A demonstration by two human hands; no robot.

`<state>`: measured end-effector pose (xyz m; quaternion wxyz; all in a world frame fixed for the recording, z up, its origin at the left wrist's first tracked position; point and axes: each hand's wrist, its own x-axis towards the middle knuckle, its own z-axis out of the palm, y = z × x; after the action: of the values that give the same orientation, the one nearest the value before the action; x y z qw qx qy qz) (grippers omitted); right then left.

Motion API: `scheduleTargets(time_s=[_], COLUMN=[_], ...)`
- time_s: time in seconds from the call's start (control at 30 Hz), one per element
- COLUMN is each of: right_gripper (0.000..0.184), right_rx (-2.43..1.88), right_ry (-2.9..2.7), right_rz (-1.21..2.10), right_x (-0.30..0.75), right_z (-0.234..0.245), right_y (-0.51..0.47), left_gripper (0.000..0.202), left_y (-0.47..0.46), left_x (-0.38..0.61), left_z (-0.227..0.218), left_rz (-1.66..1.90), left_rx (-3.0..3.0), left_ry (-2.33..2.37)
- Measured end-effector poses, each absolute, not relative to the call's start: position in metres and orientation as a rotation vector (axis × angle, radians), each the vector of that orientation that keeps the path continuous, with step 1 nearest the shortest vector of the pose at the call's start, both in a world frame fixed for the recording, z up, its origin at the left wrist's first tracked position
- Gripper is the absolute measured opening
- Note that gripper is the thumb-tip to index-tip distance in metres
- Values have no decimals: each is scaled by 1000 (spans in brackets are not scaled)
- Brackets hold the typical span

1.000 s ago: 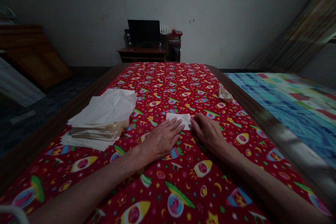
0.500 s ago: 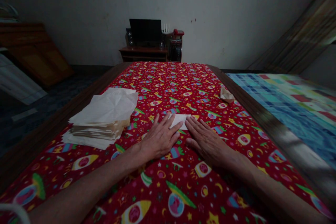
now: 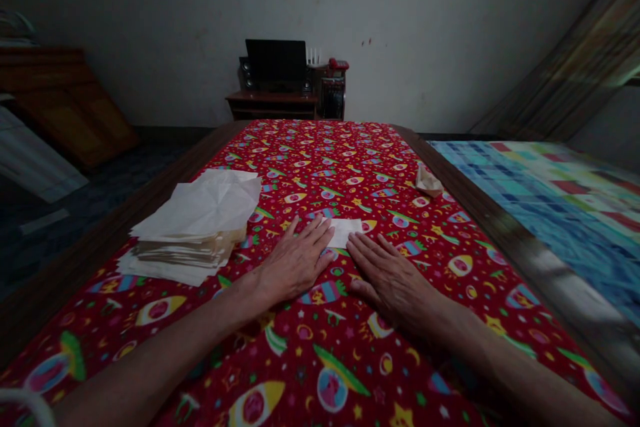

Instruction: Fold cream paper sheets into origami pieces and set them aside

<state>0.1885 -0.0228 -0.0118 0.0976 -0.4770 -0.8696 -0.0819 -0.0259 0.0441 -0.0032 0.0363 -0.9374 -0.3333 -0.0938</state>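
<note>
A small white folded paper (image 3: 345, 232) lies flat on the red patterned cloth (image 3: 330, 340), between my two hands. My left hand (image 3: 300, 257) rests palm down with its fingers stretched out, the fingertips covering the paper's left edge. My right hand (image 3: 387, 270) also lies flat, its fingertips at the paper's lower right corner. To the left sits a stack of paper sheets (image 3: 200, 207), the top ones white and creased, with browner ones beneath. Near the cloth's right edge stands a small folded paper piece (image 3: 429, 181).
A dark wooden border (image 3: 465, 207) shows along the cloth. Beyond the far end, a black screen (image 3: 276, 61) and speakers stand on a low brown stand (image 3: 273, 99). To the right is a checked bed cover (image 3: 540, 213); at left, a wooden cabinet (image 3: 75, 100).
My right fingertips have slid down and slightly left from the paper's right edge to its lower corner. My left hand has shifted slightly left, so more of the paper shows.
</note>
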Motion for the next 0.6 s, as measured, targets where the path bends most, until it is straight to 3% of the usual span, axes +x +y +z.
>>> scheduleTargets(time_s=[0.6], right_gripper=[52], right_rx=[-1494], right_ry=[-2499], right_rz=[-303], right_x=[187], right_z=[-10], right_y=[-34], left_gripper=[43], left_y=[28], left_x=[-16], left_z=[0], left_rz=[-335], left_rx=[-2993], left_ry=[-846])
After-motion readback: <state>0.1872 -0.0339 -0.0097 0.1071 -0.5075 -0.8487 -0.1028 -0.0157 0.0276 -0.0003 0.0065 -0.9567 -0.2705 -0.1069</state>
